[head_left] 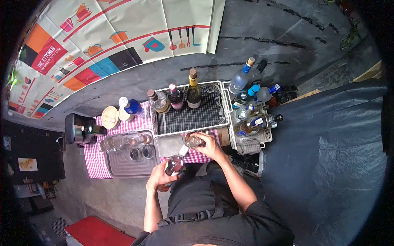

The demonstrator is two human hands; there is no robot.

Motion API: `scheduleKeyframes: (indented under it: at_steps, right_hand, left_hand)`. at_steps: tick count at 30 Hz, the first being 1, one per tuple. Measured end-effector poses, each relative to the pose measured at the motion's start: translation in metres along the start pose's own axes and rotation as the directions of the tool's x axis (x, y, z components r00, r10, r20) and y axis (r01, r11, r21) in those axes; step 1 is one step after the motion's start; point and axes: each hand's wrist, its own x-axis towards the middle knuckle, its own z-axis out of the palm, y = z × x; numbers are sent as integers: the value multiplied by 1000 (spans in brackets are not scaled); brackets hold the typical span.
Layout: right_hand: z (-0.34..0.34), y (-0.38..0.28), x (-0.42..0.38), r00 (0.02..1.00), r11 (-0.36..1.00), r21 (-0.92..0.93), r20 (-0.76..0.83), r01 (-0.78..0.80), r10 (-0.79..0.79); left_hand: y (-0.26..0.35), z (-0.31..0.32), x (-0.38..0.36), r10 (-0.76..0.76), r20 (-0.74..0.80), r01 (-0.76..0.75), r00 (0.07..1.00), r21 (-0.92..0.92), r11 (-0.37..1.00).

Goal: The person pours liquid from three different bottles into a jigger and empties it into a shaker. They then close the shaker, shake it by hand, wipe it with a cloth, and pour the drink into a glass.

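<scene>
My left hand (pixel 159 177) is wrapped round a bottle (pixel 174 165) with a pale neck label, tilted so that its neck points up and right. My right hand (pixel 210 146) grips a small clear drinking glass (pixel 193 141), held tipped with its base hidden by the fingers. The bottle's mouth is right at the glass, overlapping its lower left edge in this view. Both are above the front of the table, over a red-and-white checked cloth (pixel 203 156). To the left of the bottle is a ribbed grey tray (pixel 131 169) with several clear glasses (pixel 147 151).
Behind my hands a white wire basket (pixel 191 132) has three corked or capped bottles (pixel 193 92) at its back. Another white rack (pixel 262 141) on the right is crowded with bottles (pixel 239 80). A blue bottle (pixel 133 107), round bowls (pixel 110 117) and a black appliance (pixel 76 129) stand at left.
</scene>
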Motion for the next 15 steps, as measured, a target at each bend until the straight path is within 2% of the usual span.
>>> scheduleKeyframes:
  at_steps: [4, 6, 15]
  right_hand:
    - [-1, 4, 0, 999, 999, -11, -5, 32, -32]
    - [-1, 7, 0, 1000, 999, -22, -5, 31, -31]
    - [-1, 8, -2, 999, 996, -78, 6, 38, -37]
  left_hand:
    - [6, -8, 0, -25, 18, 24, 1000, 43, 999]
    - [10, -14, 0, -58, 76, 50, 995, 107, 993]
    - [9, -24, 0, -108, 131, 88, 985, 146, 985]
